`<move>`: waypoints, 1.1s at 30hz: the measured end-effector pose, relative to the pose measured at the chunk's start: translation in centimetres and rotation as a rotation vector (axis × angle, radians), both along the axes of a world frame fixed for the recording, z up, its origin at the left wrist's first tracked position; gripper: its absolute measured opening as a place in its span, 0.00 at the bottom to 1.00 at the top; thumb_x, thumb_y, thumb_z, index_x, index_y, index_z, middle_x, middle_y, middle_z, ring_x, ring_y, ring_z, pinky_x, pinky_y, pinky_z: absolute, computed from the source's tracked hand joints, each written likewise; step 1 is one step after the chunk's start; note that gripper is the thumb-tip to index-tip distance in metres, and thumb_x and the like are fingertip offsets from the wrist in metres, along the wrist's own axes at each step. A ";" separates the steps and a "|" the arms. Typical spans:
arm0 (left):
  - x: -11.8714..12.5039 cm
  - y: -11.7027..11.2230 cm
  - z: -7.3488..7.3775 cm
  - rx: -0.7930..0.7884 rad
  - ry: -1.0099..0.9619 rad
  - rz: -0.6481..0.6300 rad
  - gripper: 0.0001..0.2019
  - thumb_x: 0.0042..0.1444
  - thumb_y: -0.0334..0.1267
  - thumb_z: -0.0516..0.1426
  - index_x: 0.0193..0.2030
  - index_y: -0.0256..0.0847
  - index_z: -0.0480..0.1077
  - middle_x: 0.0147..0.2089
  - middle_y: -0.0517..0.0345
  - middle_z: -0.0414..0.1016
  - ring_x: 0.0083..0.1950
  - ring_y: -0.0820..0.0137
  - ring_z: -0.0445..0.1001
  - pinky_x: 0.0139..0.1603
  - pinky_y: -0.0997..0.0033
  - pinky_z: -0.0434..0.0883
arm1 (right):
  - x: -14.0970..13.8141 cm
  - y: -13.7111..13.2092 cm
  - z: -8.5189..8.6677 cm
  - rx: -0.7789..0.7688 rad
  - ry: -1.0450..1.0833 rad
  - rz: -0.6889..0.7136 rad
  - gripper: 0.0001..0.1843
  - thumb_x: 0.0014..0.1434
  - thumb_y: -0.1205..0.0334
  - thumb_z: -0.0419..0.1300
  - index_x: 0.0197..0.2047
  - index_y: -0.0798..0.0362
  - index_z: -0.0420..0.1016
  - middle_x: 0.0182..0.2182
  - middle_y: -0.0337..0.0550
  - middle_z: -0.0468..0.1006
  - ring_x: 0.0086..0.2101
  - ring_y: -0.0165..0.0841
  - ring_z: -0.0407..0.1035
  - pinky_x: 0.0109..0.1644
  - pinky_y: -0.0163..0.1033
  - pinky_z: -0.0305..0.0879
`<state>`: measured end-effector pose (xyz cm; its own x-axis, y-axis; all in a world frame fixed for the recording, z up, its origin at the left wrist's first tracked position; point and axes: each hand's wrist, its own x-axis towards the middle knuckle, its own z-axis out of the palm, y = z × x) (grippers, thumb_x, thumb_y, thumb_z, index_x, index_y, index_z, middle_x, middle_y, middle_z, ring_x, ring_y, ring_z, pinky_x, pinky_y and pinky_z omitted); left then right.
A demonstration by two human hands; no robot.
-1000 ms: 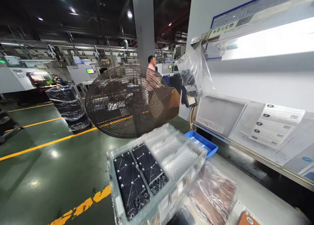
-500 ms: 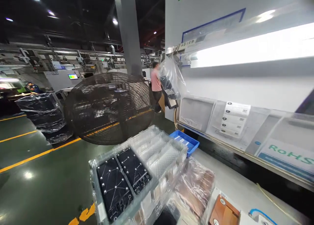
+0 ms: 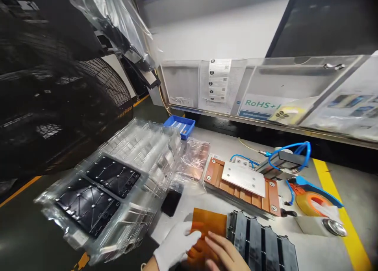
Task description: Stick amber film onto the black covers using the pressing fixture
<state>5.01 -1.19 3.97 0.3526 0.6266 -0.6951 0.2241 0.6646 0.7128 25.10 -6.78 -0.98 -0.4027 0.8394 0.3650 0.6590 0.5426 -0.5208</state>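
Observation:
My left hand (image 3: 176,241), in a white glove, grips a translucent amber film sheet (image 3: 209,219) at the bottom centre. Its thumb lies on the near side and fingers show through the film from behind. My right hand (image 3: 226,252), bare, lies over the sheet's right part with fingers stretched out; whether it presses on the film I cannot tell. Just right of it sits a black ribbed part (image 3: 262,239). Beyond the hands stands a brown fixture (image 3: 212,172) with a silver metal plate (image 3: 245,177) on top.
Stacked clear plastic trays (image 3: 141,141) with black panels (image 3: 88,204) stand left. Around the bench are a phone (image 3: 171,202), a bagged copper-coloured stack (image 3: 193,160), a blue bin (image 3: 189,130), tape (image 3: 307,204) and blue air hoses (image 3: 308,153). A large fan (image 3: 97,82) stands at far left.
My view has swung right and down toward the bench. Both hands and the amber film sheet have come into view, along with the whole fixture and the black ribbed part.

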 end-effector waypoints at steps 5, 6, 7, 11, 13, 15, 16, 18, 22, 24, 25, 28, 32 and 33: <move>2.5 0.0 1.7 0.257 0.060 -0.113 0.13 0.52 0.37 0.57 0.43 0.37 0.76 0.34 0.55 0.77 0.37 0.68 0.74 0.34 0.73 0.67 | -0.1 1.7 3.0 -0.012 0.041 -0.207 0.17 0.64 0.55 0.59 0.56 0.47 0.75 0.49 0.49 0.81 0.47 0.39 0.78 0.48 0.38 0.78; 2.7 0.0 1.9 0.304 0.050 -0.147 0.12 0.51 0.35 0.58 0.42 0.37 0.76 0.34 0.57 0.77 0.36 0.69 0.73 0.35 0.73 0.67 | -0.1 2.0 3.4 -0.007 0.042 -0.215 0.16 0.64 0.55 0.59 0.55 0.46 0.75 0.48 0.48 0.82 0.46 0.38 0.78 0.47 0.38 0.78; 2.8 0.0 2.0 0.326 0.038 -0.174 0.10 0.50 0.34 0.59 0.40 0.38 0.76 0.32 0.59 0.76 0.34 0.71 0.71 0.34 0.73 0.66 | 0.0 2.1 3.7 0.002 0.041 -0.221 0.15 0.64 0.56 0.59 0.54 0.47 0.76 0.48 0.48 0.82 0.46 0.38 0.79 0.47 0.38 0.79; 2.7 0.2 1.8 0.383 0.041 -0.211 0.06 0.53 0.35 0.57 0.32 0.37 0.75 0.28 0.62 0.72 0.31 0.72 0.67 0.32 0.74 0.63 | 0.6 2.7 4.4 0.073 0.027 -0.170 0.16 0.62 0.57 0.62 0.53 0.49 0.77 0.49 0.48 0.82 0.44 0.38 0.80 0.46 0.37 0.79; 2.6 0.3 1.8 0.461 0.077 -0.230 0.08 0.56 0.36 0.56 0.31 0.38 0.76 0.30 0.60 0.74 0.33 0.70 0.68 0.35 0.73 0.65 | 0.8 2.9 4.7 0.109 0.029 -0.122 0.16 0.61 0.60 0.62 0.53 0.49 0.77 0.48 0.47 0.83 0.44 0.39 0.80 0.46 0.37 0.79; 2.7 0.4 1.8 0.528 0.122 -0.247 0.10 0.57 0.36 0.55 0.31 0.39 0.77 0.31 0.58 0.76 0.34 0.68 0.70 0.37 0.72 0.66 | 0.8 3.0 4.9 0.126 0.048 -0.095 0.16 0.62 0.64 0.62 0.53 0.49 0.76 0.47 0.46 0.83 0.44 0.37 0.80 0.47 0.35 0.78; 2.8 0.5 1.8 0.555 0.139 -0.251 0.10 0.58 0.36 0.54 0.32 0.40 0.77 0.32 0.57 0.76 0.35 0.68 0.71 0.38 0.71 0.66 | 0.8 3.0 5.0 0.123 0.067 -0.087 0.16 0.62 0.66 0.61 0.54 0.50 0.76 0.47 0.45 0.84 0.44 0.37 0.79 0.49 0.35 0.77; 3.0 0.5 1.7 0.599 0.169 -0.263 0.11 0.59 0.38 0.54 0.33 0.41 0.78 0.34 0.56 0.78 0.36 0.67 0.72 0.40 0.70 0.67 | 0.7 2.9 5.0 0.071 0.142 -0.084 0.15 0.62 0.68 0.60 0.52 0.51 0.75 0.45 0.45 0.84 0.43 0.35 0.80 0.49 0.32 0.76; 3.4 0.3 1.8 0.600 0.228 -0.297 0.15 0.61 0.44 0.54 0.31 0.40 0.77 0.31 0.54 0.76 0.33 0.67 0.70 0.36 0.70 0.65 | 0.2 2.5 4.8 -0.263 0.397 -0.175 0.07 0.65 0.63 0.57 0.44 0.49 0.76 0.36 0.41 0.85 0.34 0.31 0.80 0.40 0.28 0.75; 3.5 0.3 2.2 0.576 0.231 -0.298 0.16 0.61 0.46 0.54 0.30 0.39 0.76 0.29 0.54 0.75 0.32 0.67 0.68 0.33 0.70 0.63 | -0.2 2.3 4.9 -0.454 0.561 -0.223 0.10 0.66 0.56 0.56 0.39 0.49 0.77 0.33 0.42 0.84 0.32 0.33 0.79 0.39 0.30 0.75; 3.6 0.3 2.4 0.562 0.226 -0.290 0.17 0.61 0.47 0.54 0.30 0.39 0.77 0.29 0.54 0.75 0.33 0.67 0.69 0.33 0.70 0.63 | -0.4 2.3 5.0 -0.545 0.655 -0.250 0.13 0.65 0.52 0.56 0.37 0.50 0.76 0.32 0.44 0.84 0.33 0.34 0.79 0.39 0.32 0.75; 3.7 0.4 3.5 0.517 0.192 -0.273 0.17 0.60 0.50 0.56 0.33 0.39 0.78 0.31 0.55 0.76 0.35 0.67 0.71 0.35 0.71 0.63 | -0.8 2.3 5.5 -0.797 0.949 -0.338 0.21 0.58 0.40 0.61 0.38 0.50 0.74 0.31 0.46 0.84 0.35 0.39 0.79 0.40 0.38 0.75; 3.6 0.6 4.2 0.496 0.190 -0.279 0.13 0.58 0.46 0.58 0.30 0.41 0.79 0.29 0.59 0.75 0.33 0.69 0.71 0.35 0.73 0.63 | -0.5 2.4 5.5 -0.956 1.116 -0.325 0.22 0.53 0.38 0.65 0.31 0.50 0.72 0.31 0.43 0.83 0.36 0.38 0.79 0.40 0.39 0.74; 3.6 0.6 4.2 0.508 0.189 -0.275 0.13 0.58 0.46 0.59 0.29 0.41 0.79 0.29 0.58 0.75 0.33 0.69 0.71 0.35 0.72 0.64 | -0.4 2.5 5.2 -0.960 1.145 -0.331 0.22 0.52 0.39 0.66 0.30 0.50 0.73 0.33 0.44 0.83 0.38 0.38 0.79 0.42 0.39 0.75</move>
